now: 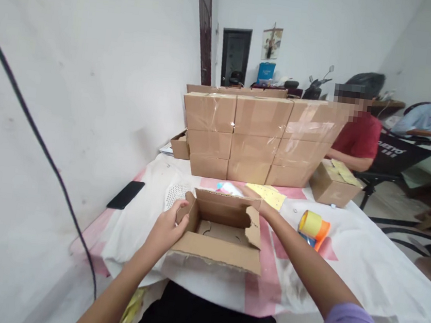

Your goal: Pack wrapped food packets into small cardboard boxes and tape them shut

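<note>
From the head view, my left hand [163, 228] grips the left flap of the open cardboard box [223, 230] at the counter's [363, 261] near edge, fingers curled around it. My right hand [254, 196] reaches past the box's far wall beside a yellow sheet [272, 195]; I cannot tell how its fingers are set.

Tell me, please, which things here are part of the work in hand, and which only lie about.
In hand:
open cardboard box, held by left hand
pale packet by right hand

Lying about:
tape dispenser
black phone
stack of taped boxes
small box
</note>
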### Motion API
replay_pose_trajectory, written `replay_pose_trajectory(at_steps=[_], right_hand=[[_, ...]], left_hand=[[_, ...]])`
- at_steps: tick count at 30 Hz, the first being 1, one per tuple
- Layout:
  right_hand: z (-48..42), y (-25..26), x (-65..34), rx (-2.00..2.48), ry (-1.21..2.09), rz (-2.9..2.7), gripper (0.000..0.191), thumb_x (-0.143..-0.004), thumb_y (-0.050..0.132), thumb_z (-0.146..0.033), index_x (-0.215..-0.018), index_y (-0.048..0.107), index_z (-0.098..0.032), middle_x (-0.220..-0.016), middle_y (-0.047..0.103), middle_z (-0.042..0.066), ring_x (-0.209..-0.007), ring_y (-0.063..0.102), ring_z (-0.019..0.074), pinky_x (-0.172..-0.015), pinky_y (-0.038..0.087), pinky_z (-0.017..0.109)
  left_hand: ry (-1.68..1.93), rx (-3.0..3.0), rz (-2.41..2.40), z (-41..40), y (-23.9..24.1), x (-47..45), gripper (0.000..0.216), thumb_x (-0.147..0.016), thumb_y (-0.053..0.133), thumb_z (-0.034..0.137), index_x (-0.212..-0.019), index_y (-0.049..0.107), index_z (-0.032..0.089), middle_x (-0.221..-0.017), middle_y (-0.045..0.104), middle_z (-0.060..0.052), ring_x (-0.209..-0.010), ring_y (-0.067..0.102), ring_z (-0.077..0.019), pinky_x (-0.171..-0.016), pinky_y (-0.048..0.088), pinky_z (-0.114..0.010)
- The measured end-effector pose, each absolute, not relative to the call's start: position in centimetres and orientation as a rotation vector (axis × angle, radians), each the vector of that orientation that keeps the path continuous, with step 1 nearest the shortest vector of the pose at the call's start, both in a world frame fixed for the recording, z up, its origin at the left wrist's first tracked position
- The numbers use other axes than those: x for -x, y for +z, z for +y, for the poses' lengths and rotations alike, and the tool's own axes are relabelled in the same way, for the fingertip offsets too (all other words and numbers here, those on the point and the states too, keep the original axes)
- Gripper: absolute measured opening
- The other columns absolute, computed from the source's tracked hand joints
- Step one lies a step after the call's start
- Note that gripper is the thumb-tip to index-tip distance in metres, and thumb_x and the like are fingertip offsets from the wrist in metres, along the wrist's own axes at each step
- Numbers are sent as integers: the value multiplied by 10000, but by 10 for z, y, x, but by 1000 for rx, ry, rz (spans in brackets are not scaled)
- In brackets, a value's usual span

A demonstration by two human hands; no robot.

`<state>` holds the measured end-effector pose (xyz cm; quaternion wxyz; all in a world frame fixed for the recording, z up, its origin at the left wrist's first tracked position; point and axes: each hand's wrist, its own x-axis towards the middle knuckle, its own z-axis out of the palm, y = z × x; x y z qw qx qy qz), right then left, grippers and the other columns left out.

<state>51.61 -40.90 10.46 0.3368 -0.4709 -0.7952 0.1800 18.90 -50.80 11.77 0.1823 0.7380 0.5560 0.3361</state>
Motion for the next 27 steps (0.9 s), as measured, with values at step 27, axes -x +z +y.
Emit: replay_pose_trajectory(at_steps=[27], right_hand=[[-501, 203, -438, 1159, -12, -2741, 809, -633, 776, -188, -1399, 540, -297, -1109, 594, 98, -853, 609, 255, -713, 451, 329]], left_hand=[[1082, -1951, 1752, -529, 107, -197, 300, -978, 402, 336, -1237, 514, 232, -947, 740, -96, -860, 720, -303, -698, 449, -328]])
